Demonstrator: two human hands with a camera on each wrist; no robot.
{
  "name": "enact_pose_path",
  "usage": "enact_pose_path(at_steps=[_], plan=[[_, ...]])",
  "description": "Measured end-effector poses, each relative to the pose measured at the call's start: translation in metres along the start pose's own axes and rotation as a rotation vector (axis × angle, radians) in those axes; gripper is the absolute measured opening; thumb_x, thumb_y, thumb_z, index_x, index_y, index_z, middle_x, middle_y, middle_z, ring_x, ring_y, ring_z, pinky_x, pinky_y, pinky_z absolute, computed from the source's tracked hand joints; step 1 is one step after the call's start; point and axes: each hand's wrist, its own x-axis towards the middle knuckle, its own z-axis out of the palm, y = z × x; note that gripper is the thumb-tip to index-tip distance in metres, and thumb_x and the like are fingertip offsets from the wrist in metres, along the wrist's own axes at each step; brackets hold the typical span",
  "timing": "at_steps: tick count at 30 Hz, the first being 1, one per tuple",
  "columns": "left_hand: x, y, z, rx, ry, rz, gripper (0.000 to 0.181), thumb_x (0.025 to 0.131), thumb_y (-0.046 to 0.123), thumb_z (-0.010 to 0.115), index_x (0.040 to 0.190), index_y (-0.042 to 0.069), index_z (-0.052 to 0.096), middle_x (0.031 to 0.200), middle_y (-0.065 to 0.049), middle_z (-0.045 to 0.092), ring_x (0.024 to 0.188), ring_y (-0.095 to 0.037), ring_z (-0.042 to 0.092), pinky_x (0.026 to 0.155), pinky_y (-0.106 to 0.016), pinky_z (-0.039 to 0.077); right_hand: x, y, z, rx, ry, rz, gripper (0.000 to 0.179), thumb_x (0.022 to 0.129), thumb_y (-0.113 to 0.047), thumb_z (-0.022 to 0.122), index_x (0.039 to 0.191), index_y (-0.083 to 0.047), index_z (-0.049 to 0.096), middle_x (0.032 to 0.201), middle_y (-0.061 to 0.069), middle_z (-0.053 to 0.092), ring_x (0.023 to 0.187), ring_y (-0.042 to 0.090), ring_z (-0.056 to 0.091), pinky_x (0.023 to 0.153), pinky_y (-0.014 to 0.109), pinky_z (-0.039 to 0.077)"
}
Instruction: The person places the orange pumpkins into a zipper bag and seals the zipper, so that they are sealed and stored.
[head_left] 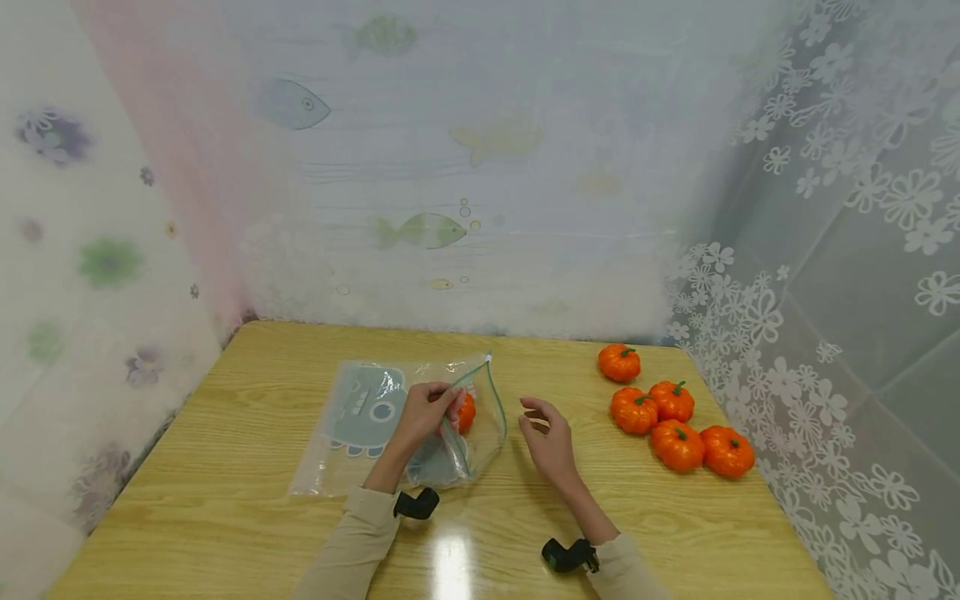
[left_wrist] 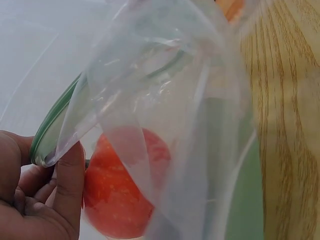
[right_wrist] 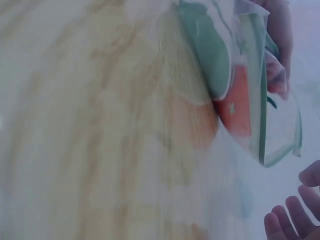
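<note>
A clear zip bag [head_left: 315, 467] with a green-edged mouth and a printed cartoon animal lies on the wooden table. At the bag's mouth, my left hand [head_left: 425, 414] pinches the green-edged rim between thumb and fingers, and the opening gapes to the right. Inside the bag sits one small orange pumpkin [left_wrist: 117, 190], partly covered by the plastic in the left wrist view. My right hand [head_left: 549, 442] is just right of the opening, fingers loosely bent with nothing in them. The right wrist view catches only its fingertips [right_wrist: 295, 220], apart from the bag.
Several orange pumpkins with green stems, among them a front one [head_left: 677, 446] and a back one [head_left: 619, 363], rest on the right side of the wooden table [head_left: 247, 400]. Printed curtains [head_left: 480, 167] hang behind the table and along its sides.
</note>
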Motion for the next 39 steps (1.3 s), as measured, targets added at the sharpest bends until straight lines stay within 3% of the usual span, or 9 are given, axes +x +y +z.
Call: enact_pose_path(at_steps=[3,7,12,15,18,23,31,35,39], plan=[[-0.001,0.0,-0.001,-0.002,-0.005,-0.006,0.023,0.104,0.011,0.059,0.103,-0.008,0.072,0.069,-0.009,0.066,0.053,-0.012,0.061,0.049,-0.023,0.052,-0.001,0.005,-0.011,-0.005,-0.002,0.06,0.033,0.101,-0.004,0.062,0.132,0.005,0.062,0.133,0.023,0.061,0.116,0.032,0.06,0.098,0.034,0.054],[0.0,-0.001,-0.001,-0.005,-0.01,-0.016,0.024,0.105,0.011,0.057,0.102,-0.008,0.071,0.071,-0.01,0.065,0.052,-0.012,0.061,0.049,-0.023,0.053,-0.002,0.007,-0.028,-0.015,0.007,0.078,0.035,0.101,-0.004,0.062,0.135,0.006,0.059,0.135,0.024,0.059,0.119,0.036,0.059,0.097,0.031,0.053],[0.001,-0.003,-0.001,-0.004,-0.01,-0.01,0.025,0.105,0.012,0.057,0.103,-0.009,0.07,0.072,-0.011,0.065,0.053,-0.012,0.061,0.049,-0.023,0.053,0.003,0.008,-0.054,-0.026,0.044,0.09,0.036,0.102,-0.003,0.059,0.136,0.008,0.057,0.139,0.027,0.056,0.122,0.038,0.057,0.093,0.016,0.05],[0.001,-0.004,-0.001,-0.013,-0.009,-0.009,0.025,0.105,0.012,0.057,0.104,-0.008,0.07,0.073,-0.01,0.066,0.053,-0.012,0.061,0.05,-0.023,0.054,0.008,0.005,-0.071,-0.039,0.072,0.104,0.034,0.102,-0.003,0.059,0.135,0.006,0.059,0.138,0.026,0.058,0.119,0.03,0.059,0.09,0.01,0.048],[0.001,-0.005,-0.002,-0.03,-0.006,-0.009,0.024,0.105,0.011,0.057,0.104,-0.009,0.069,0.075,-0.011,0.067,0.053,-0.013,0.061,0.05,-0.023,0.055,0.012,0.001,-0.088,-0.064,0.09,0.111,0.032,0.103,-0.006,0.059,0.133,0.003,0.061,0.134,0.027,0.06,0.111,0.013,0.061,0.088,0.008,0.048],[0.001,-0.005,-0.002,-0.022,0.007,0.0,0.022,0.104,0.011,0.059,0.101,-0.009,0.068,0.074,-0.008,0.066,0.053,-0.013,0.061,0.05,-0.023,0.054,0.016,-0.004,-0.112,-0.093,0.144,0.048,0.027,0.103,-0.006,0.059,0.127,0.004,0.065,0.123,0.028,0.064,0.099,-0.003,0.058,0.084,0.008,0.05],[0.001,-0.006,-0.003,-0.028,0.007,0.002,0.024,0.104,0.013,0.06,0.1,-0.008,0.069,0.075,-0.01,0.067,0.054,-0.013,0.061,0.05,-0.024,0.054,0.011,-0.013,-0.135,0.004,0.285,-0.145,0.021,0.101,0.001,0.059,0.115,0.013,0.068,0.107,0.028,0.066,0.096,0.009,0.067,0.082,0.012,0.054],[0.001,-0.006,-0.003,-0.032,0.005,0.008,0.025,0.104,0.015,0.06,0.102,-0.009,0.069,0.077,-0.011,0.068,0.054,-0.013,0.061,0.049,-0.024,0.054,0.004,-0.025,-0.146,-0.062,0.329,-0.151,0.022,0.101,0.003,0.058,0.115,0.016,0.067,0.105,0.025,0.068,0.093,0.009,0.066,0.081,0.011,0.053],[-0.002,-0.005,-0.003,-0.049,-0.011,-0.001,0.025,0.106,0.016,0.058,0.106,-0.007,0.069,0.08,-0.013,0.068,0.055,-0.014,0.062,0.049,-0.025,0.053,0.003,-0.014,-0.162,-0.145,0.382,-0.088,0.023,0.102,-0.003,0.058,0.118,0.011,0.067,0.108,0.01,0.069,0.095,0.001,0.062,0.083,0.008,0.049]])
